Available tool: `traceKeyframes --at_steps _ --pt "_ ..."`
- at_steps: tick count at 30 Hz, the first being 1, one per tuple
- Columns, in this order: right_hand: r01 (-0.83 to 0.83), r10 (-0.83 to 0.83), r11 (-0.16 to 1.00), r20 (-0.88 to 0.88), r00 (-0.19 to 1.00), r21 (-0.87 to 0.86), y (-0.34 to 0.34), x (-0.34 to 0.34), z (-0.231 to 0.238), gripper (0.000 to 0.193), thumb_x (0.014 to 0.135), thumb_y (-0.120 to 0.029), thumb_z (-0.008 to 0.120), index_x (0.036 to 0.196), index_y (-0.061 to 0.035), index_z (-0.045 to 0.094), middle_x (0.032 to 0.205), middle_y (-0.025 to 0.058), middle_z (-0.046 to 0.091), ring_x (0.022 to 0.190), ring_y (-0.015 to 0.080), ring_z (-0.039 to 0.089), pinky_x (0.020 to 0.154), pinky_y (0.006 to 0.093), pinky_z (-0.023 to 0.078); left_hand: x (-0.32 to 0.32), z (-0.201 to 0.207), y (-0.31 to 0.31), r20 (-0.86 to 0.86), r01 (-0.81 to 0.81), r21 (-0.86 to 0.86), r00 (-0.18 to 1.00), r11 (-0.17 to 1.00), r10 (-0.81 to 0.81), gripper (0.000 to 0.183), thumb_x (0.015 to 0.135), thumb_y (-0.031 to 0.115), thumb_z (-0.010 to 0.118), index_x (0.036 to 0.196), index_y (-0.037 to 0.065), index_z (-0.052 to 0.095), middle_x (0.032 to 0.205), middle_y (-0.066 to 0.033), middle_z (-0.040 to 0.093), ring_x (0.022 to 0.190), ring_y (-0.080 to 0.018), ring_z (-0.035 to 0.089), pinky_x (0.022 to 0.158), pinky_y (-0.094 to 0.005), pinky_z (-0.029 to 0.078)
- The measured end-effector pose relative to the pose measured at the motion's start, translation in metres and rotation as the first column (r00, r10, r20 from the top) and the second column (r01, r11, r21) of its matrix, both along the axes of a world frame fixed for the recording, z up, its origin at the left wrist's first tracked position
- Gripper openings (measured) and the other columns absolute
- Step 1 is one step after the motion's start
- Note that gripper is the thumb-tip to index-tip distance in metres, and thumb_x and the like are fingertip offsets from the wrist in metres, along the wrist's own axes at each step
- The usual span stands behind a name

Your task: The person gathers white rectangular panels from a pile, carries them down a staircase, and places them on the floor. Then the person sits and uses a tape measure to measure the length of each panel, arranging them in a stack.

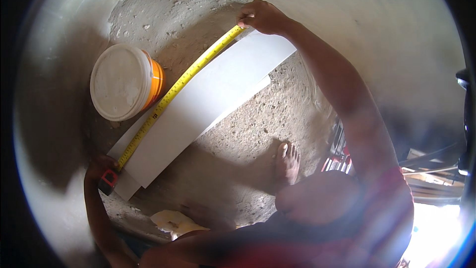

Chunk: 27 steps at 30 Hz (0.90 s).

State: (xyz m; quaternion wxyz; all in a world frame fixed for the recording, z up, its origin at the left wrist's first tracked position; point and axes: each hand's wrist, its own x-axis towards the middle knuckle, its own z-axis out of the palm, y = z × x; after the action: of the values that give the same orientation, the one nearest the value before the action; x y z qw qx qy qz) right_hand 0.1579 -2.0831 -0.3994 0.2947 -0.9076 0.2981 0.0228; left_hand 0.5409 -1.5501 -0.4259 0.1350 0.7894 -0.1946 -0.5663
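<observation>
The yellow tape [184,78] ran along the white board [186,119], left hand [100,166] fingers grasping its case [108,182] at the board's near end, right hand [265,17] fingers pinching its other end at the far end, apparently measuring, the next move calling for a steady reading.

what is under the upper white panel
Parts of at least one more white panel show past the edges of the upper white panel; anything else beneath is covered.
</observation>
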Motion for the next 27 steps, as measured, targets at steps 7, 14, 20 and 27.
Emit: traceKeyframes --at_steps 7,14,20,27 --pt "-0.018 0.018 1.000 0.023 1.000 -0.010 0.005 -0.013 0.006 0.012 0.084 -0.020 0.066 0.089 -0.0089 0.070 0.088 0.0058 0.066 0.088 0.0212 0.060 0.080 0.0376 0.046 -0.002 0.001 0.000 -0.068 -0.059 -0.050 0.996 0.997 0.055 0.019 0.073 0.016 0.074 0.086 0.003 0.071 0.078 -0.0072 0.069 0.068 -0.0141 0.065 0.062 -0.0293 0.052" --pt "-0.001 0.019 0.993 0.161 0.987 -0.115 0.014 -0.020 0.029 0.013 0.085 -0.021 0.066 0.088 -0.0093 0.069 0.095 0.0061 0.066 0.091 0.0234 0.062 0.083 0.0387 0.048 -0.011 0.013 0.001 -0.116 -0.111 -0.049 0.988 0.993 0.104 0.018 0.072 0.014 0.074 0.084 0.000 0.070 0.075 -0.0085 0.068 0.064 -0.0141 0.064 0.057 -0.0293 0.052" --pt "-0.080 0.088 0.984 -0.042 0.995 0.161 0.032 -0.103 0.046 0.009 0.088 -0.014 0.059 0.085 -0.0134 0.067 0.092 0.0063 0.069 0.092 0.0189 0.063 0.085 0.0351 0.048 -0.062 0.029 0.020 -0.364 0.147 -0.092 0.916 0.985 -0.171 0.019 0.078 0.014 0.071 0.091 0.000 0.069 0.083 -0.0054 0.069 0.073 -0.0124 0.064 0.067 -0.0272 0.052" --pt "0.113 -0.066 0.854 -0.109 0.992 0.508 0.091 -0.175 0.003 0.005 0.084 -0.015 0.066 0.084 -0.0097 0.068 0.083 0.0028 0.068 0.086 0.0152 0.062 0.084 0.0349 0.047 -0.145 0.014 0.043 -0.733 0.218 0.273 0.678 0.937 0.056 0.031 0.084 0.021 0.069 0.110 0.004 0.064 0.098 -0.0027 0.064 0.089 -0.0097 0.060 0.078 -0.0253 0.048"
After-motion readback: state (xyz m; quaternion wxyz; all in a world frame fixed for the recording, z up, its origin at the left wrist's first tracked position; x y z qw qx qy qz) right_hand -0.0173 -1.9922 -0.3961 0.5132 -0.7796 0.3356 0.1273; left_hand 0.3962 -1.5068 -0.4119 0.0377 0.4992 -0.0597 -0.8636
